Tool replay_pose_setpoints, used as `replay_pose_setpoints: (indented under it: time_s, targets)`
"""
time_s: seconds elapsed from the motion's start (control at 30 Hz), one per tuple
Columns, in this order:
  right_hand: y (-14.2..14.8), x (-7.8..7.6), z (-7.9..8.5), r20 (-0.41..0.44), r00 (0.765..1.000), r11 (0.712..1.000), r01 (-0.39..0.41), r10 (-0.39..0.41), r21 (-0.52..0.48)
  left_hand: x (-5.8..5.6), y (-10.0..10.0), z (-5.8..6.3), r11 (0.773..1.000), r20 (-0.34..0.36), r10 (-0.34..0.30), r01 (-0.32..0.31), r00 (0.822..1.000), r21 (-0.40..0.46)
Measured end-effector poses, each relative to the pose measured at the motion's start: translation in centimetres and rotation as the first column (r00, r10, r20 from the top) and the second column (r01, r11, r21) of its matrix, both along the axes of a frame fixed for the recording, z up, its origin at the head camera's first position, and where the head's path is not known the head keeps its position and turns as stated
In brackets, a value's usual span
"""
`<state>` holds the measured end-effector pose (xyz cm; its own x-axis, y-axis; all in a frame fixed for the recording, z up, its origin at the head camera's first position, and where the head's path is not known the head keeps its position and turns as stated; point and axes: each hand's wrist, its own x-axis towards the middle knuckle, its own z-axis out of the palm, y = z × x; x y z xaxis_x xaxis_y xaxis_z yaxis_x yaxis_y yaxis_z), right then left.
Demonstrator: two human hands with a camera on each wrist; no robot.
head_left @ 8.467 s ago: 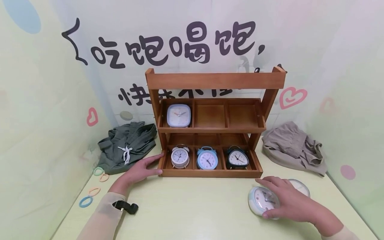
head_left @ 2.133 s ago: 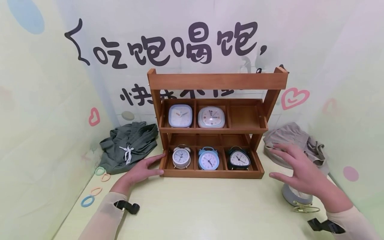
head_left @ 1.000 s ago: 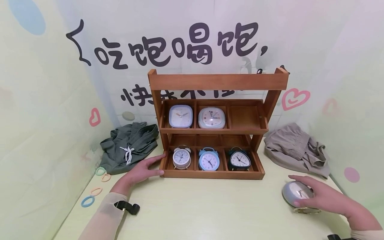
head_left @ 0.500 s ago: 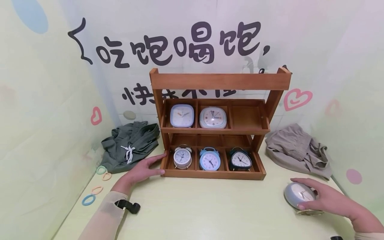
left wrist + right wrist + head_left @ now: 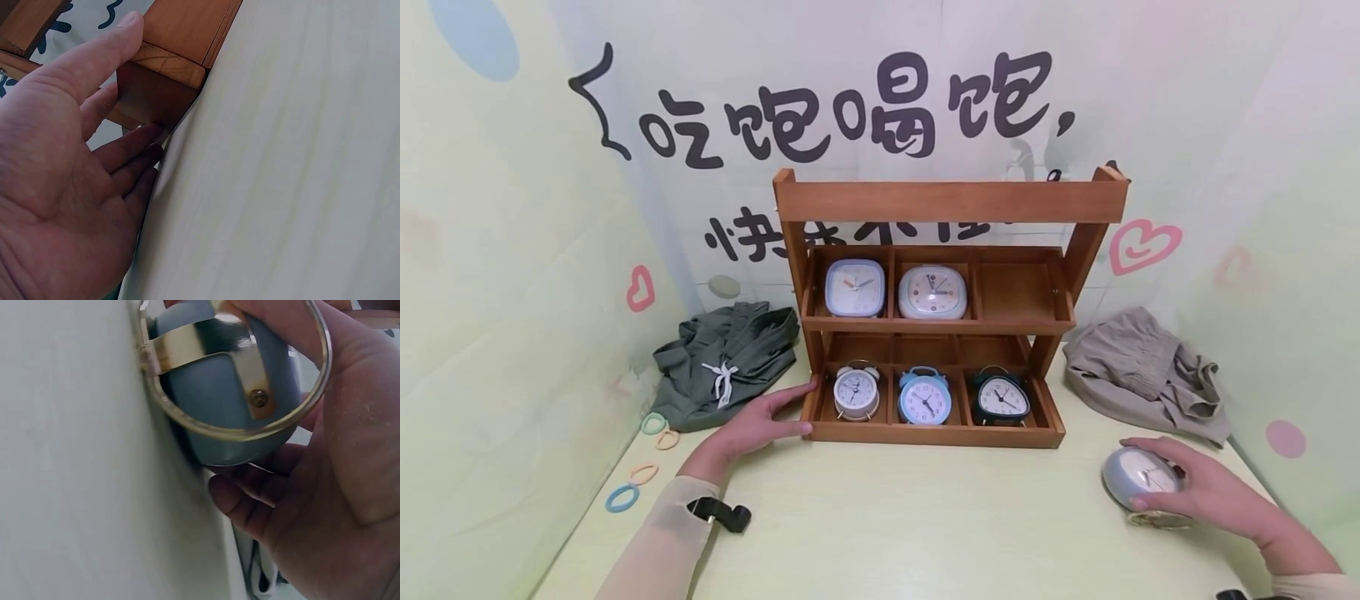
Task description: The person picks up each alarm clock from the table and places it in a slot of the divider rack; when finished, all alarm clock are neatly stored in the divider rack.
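Observation:
At the right of the table, my right hand (image 5: 1206,487) grips a blue-grey clock (image 5: 1138,477) with a white face, thumb on the near side and fingers round the far side. A gold-coloured metal ring and bracket (image 5: 240,432) show on this clock in the right wrist view. My left hand (image 5: 752,429) rests against the left end of a two-tier wooden shelf (image 5: 936,435), thumb at its front corner (image 5: 172,62) and the other fingers along its side. On the upper tier sit a square clock (image 5: 855,288) and a rounded clock (image 5: 933,292); the right compartment (image 5: 1017,287) holds nothing.
The lower tier bears a white twin-bell alarm clock (image 5: 856,394), a light blue one (image 5: 925,400) and a dark triangular one (image 5: 1002,400). Dark green cloth (image 5: 726,362) lies left of the shelf, beige cloth (image 5: 1146,375) right. Several coloured rings (image 5: 622,497) lie at the left edge.
The rounded clock went from my right hand to the upper middle compartment. That hand then moved to the blue-grey clock, gripped it and has just shifted it slightly left. The left hand stayed put.

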<state>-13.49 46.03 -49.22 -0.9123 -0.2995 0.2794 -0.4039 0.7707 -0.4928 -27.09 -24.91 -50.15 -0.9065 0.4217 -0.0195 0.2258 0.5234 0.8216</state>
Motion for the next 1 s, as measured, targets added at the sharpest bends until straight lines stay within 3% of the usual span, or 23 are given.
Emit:
replay_pose_setpoints:
  time_s: [0.23,0.47,0.73,1.0]
  targets:
    - [-0.9,-0.2,-0.2,-0.015,1.000,0.998,0.021,-0.022,-0.057,0.0,-0.1,-0.3,1.000,-0.015,0.010,-0.011,1.000,-0.012]
    - [-1.9,-0.2,0.2,-0.064,0.991,0.991,0.113,-0.118,-0.071,-0.1,0.3,-0.6,1.000,-0.009,-0.005,0.004,1.000,-0.004]
    - [-3.5,-0.7,0.7,-0.134,0.978,0.983,0.143,-0.158,-0.116,-0.3,0.0,-0.3,1.000,-0.009,0.004,-0.004,1.000,0.007]
    - [-5.3,-1.2,3.2,-0.222,0.961,0.980,0.132,-0.163,-0.149,-0.3,-0.1,-0.3,1.000,-0.001,0.010,-0.010,1.000,-0.012]
